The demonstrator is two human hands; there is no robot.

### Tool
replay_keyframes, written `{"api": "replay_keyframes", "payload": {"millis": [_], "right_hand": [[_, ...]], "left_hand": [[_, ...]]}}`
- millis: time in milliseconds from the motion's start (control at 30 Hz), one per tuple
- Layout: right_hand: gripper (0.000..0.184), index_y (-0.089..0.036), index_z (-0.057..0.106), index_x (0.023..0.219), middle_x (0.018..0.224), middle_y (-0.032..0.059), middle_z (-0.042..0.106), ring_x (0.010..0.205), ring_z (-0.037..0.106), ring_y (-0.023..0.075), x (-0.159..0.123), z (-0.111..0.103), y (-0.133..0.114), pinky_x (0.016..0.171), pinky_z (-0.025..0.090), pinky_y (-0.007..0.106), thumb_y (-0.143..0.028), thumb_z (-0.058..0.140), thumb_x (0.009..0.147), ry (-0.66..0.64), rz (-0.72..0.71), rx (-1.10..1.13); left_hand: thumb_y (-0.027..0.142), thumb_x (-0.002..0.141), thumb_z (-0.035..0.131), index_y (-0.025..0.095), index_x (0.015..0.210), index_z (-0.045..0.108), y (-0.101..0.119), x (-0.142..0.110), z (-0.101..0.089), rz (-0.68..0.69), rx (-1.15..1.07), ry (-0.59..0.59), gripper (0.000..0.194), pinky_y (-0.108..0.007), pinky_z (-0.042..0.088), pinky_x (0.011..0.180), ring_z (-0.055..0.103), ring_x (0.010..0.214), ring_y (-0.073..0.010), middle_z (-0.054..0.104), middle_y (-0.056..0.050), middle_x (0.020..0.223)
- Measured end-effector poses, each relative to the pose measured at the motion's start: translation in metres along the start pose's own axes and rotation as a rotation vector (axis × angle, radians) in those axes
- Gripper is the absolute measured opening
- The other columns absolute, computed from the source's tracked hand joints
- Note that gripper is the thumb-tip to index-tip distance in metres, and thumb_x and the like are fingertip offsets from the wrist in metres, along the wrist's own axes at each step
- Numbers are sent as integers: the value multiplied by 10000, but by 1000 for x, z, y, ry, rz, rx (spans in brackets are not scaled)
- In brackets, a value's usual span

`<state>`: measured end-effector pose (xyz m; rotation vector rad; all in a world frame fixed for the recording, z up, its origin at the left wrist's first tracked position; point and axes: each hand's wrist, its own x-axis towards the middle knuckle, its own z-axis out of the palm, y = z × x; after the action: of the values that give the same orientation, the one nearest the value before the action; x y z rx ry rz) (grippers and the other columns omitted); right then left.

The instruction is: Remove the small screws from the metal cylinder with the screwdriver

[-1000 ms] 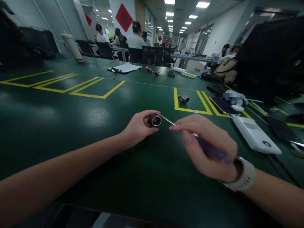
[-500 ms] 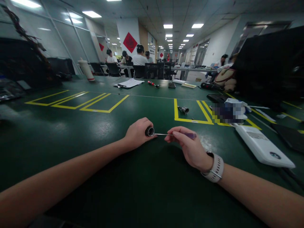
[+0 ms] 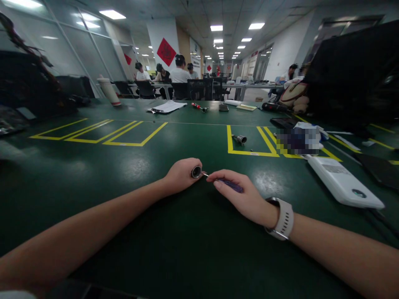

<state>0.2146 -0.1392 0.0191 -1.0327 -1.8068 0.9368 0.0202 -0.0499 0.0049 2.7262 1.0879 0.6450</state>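
My left hand [image 3: 181, 175] rests on the green table [image 3: 193, 232] and is closed round a small dark metal cylinder [image 3: 196, 172], whose open end faces me. My right hand [image 3: 241, 195] is closed on a thin screwdriver with a purple handle [image 3: 230, 185]. Its metal shaft points left, and the tip sits at the right rim of the cylinder. A white watch is on my right wrist. Both forearms lie low over the table.
A second metal part [image 3: 240, 139] lies in a yellow-taped box [image 3: 249, 153] beyond my hands. A white device [image 3: 341, 182] and phones are at the right. Papers [image 3: 167, 107], a red-handled screwdriver [image 3: 198, 107] and a white bottle [image 3: 108, 91] lie farther back. Several people sit at distant desks.
Both hands dropped onto the table. My right hand slid left along the screwdriver, so less of the shaft shows and the tip stays at the cylinder. The camera tilted up.
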Motion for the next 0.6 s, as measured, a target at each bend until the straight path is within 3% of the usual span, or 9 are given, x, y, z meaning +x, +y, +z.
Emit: {"api": "replay_keyframes", "payload": {"millis": [200, 467, 600], "right_hand": [[227, -236, 652, 1055, 1078, 49, 658, 1017, 594, 200, -1, 2, 2, 909, 449, 415, -260, 526, 868, -11, -1, -42], [208, -219, 697, 987, 1029, 62, 693, 955, 620, 197, 2, 2, 16, 810, 481, 368, -285, 563, 844, -39, 196, 539], [208, -223, 691, 994, 1047, 59, 684, 967, 616, 193, 1, 3, 15, 815, 482, 365, -289, 554, 852, -18, 161, 508]], "left_hand": [[251, 837, 474, 165, 697, 492, 4, -2, -1, 164, 33, 28, 164, -245, 363, 559, 488, 600, -132, 516, -8, 656], [249, 814, 480, 174, 667, 491, 1, -2, -1, 232, -101, 20, 165, -240, 389, 576, 485, 591, -118, 518, 5, 634], [261, 801, 504, 170, 673, 498, -1, -2, 1, 194, -114, 47, 157, -233, 392, 566, 495, 589, -114, 528, 4, 648]]}}
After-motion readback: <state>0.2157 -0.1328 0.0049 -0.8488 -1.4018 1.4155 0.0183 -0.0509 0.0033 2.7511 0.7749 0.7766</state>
